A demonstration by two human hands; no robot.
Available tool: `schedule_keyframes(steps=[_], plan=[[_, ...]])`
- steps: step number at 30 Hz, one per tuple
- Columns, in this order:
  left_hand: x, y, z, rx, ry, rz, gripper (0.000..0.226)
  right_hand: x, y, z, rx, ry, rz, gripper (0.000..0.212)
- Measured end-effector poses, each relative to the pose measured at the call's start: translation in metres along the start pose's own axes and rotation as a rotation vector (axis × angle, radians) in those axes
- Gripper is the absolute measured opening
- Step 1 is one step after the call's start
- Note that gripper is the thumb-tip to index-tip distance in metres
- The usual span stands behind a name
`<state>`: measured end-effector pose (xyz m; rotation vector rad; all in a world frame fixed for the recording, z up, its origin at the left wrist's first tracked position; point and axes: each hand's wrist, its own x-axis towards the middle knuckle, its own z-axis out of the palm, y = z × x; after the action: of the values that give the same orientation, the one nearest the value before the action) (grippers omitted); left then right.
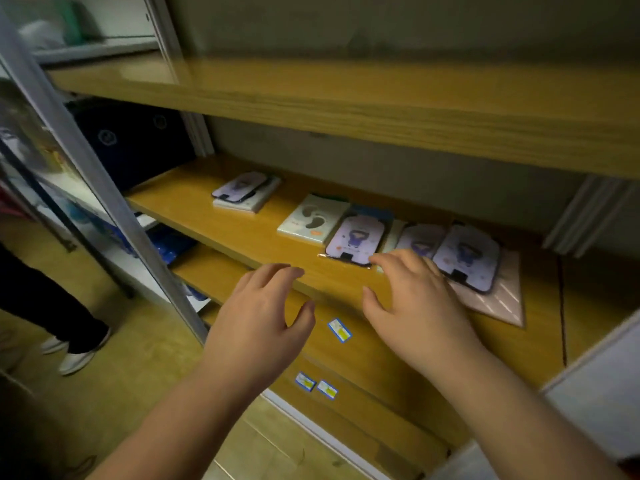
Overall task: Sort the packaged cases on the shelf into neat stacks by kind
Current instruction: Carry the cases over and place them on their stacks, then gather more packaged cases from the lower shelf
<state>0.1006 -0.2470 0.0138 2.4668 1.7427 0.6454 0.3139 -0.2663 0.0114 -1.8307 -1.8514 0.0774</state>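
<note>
Packaged cases lie on the wooden shelf (pixel 214 216). At the back left a purple cartoon case (pixel 239 187) sits on a white box. In the middle lies a white box with grey footprints (pixel 311 220). Right of it are three purple cartoon cases (pixel 356 239), (pixel 420 239), (pixel 465 256), the last on a pink striped pack (pixel 498 296). My left hand (pixel 263 306) hovers open in front of the shelf edge, holding nothing. My right hand (pixel 412 292) is open with spread fingers, its fingertips by the near edge of the middle purple cases.
An upper shelf board (pixel 346 109) overhangs the cases. A grey metal upright (pixel 104 174) stands at the left. A lower shelf (pixel 346 341) carries small blue labels (pixel 339 330). Another person's legs and white shoes (pixel 76 355) stand on the floor at the left.
</note>
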Motion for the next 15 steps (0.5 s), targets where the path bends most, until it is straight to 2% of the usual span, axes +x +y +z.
schedule_keyframes(steps=[8,15], plan=[[0.103,-0.049,0.026,-0.007,-0.092,-0.008,0.068,0.046,-0.013,0.032,-0.077,-0.005,0.114,0.044],[0.206,-0.065,0.066,0.337,-0.364,-0.007,0.107,0.071,-0.036,0.048,-0.108,0.058,0.272,0.047]])
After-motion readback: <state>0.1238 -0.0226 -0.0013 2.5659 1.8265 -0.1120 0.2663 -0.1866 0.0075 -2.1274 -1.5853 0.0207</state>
